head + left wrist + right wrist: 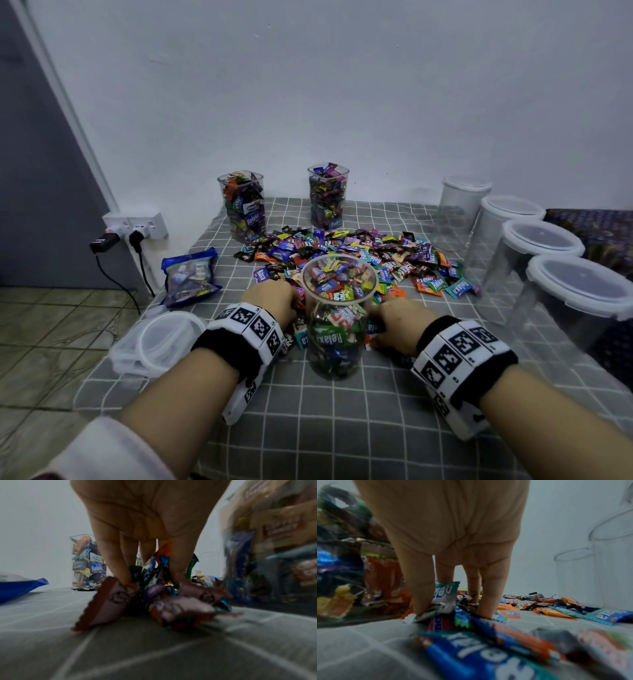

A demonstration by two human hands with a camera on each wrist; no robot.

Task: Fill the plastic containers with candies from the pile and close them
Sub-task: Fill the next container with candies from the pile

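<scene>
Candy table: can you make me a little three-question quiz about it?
1. True or false: the container between the hands has its lid on.
2. How many lidded empty containers stand in the row on the right?
3. The left hand reaches into: A) the candy pile B) the blue bag C) the loose lids

Key: 1 false; 2 four; 3 A

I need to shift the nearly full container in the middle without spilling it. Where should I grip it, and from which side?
Grip the nearly full container round its clear side wall, below the open rim, coming in from its two sides with both hands. It stands upright with no lid and candies heaped almost to the top, so a hold on the rim or from above would probably tip it or knock sweets out.
</scene>
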